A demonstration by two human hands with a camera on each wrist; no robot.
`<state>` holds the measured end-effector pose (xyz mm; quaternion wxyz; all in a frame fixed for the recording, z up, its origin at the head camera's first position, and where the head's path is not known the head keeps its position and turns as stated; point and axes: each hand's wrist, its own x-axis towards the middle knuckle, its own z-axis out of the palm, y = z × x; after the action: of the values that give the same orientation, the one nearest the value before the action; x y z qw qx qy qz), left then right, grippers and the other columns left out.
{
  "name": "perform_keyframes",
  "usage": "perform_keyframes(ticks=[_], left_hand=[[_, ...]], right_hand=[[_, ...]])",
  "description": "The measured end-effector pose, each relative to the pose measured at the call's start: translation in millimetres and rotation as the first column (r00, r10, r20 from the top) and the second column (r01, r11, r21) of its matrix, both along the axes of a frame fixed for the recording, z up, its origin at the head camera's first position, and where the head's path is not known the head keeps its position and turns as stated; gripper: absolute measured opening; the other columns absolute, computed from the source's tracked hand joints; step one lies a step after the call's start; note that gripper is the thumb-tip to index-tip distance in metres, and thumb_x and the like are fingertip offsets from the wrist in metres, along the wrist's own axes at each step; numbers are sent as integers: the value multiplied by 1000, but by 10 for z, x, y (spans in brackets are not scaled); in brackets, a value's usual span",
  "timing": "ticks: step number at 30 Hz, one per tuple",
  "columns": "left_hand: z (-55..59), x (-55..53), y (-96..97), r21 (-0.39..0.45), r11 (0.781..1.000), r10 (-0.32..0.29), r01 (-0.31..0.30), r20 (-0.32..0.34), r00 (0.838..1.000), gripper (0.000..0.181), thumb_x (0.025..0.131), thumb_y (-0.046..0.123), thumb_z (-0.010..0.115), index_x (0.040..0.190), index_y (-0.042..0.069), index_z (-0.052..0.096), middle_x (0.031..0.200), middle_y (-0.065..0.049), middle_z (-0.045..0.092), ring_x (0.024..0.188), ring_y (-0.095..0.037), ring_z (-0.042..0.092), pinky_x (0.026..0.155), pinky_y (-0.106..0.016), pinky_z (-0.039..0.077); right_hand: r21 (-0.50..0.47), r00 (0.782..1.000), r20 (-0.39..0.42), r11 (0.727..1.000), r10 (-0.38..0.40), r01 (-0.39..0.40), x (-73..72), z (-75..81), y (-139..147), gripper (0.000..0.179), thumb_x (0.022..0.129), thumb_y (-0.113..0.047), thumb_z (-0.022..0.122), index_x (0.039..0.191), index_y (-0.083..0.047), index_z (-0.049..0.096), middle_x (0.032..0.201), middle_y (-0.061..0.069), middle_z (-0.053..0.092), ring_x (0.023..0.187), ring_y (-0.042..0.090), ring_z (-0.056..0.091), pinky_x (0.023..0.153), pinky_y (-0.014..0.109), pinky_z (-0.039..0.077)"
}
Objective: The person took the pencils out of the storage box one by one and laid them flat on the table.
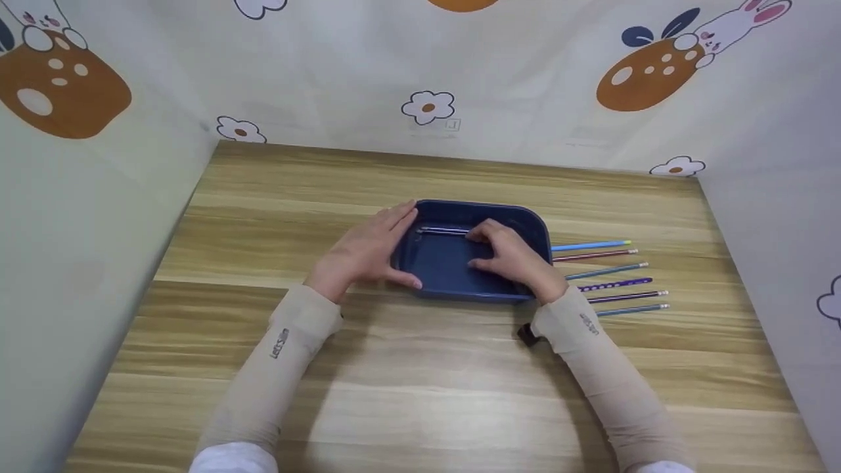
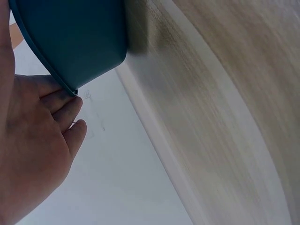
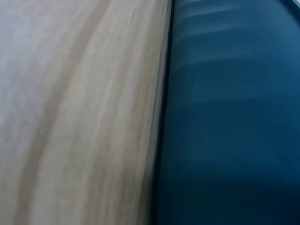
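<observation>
A dark blue rectangular box (image 1: 447, 266) without a lid sits on the wooden table. My left hand (image 1: 368, 248) spans its left end, thumb at the near corner and fingers along the far corner. In the left wrist view, those fingers touch the rim of the box (image 2: 75, 42). My right hand (image 1: 516, 259) reaches inside over the right part. Its fingertips are at the right end of a thin dark pencil (image 1: 441, 230) lying along the far side, and the thumb is spread apart. The right wrist view shows only the box wall (image 3: 229, 117), no fingers.
Several pencils (image 1: 611, 284) lie side by side right of the box, their left ends hidden behind it and the right arm. A small black object (image 1: 527, 334) shows at the right wrist. Patterned cloth walls (image 1: 341, 85) stand around the wooden table (image 1: 420, 394).
</observation>
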<state>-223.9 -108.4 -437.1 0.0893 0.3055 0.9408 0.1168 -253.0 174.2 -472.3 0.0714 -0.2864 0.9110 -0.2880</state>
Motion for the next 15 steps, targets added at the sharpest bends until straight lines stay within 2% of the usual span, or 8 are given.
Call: perform_keyframes(ticks=[8, 15], left_hand=[[-22, -8, -3, 6, 1000, 3, -3, -3, 1000, 126, 62, 80, 61, 152, 7, 11, 159, -7, 4, 146, -23, 8, 120, -36, 11], [-27, -10, 0, 9, 1000, -7, 7, -16, 1000, 125, 62, 78, 63, 151, 5, 13, 159, -8, 6, 146, -21, 9, 120, -35, 10]], right_hand=[[26, 1000, -9, 1000, 4, -4, -2, -7, -9, 41, 78, -18, 76, 113, -1, 62, 111, 11, 59, 104, 25, 57, 95, 37, 47], [48, 999, -46, 999, 24, -21, 7, 0, -11, 28, 82, -12, 71, 107, -3, 65, 106, 10, 63, 99, 23, 59, 90, 37, 50]])
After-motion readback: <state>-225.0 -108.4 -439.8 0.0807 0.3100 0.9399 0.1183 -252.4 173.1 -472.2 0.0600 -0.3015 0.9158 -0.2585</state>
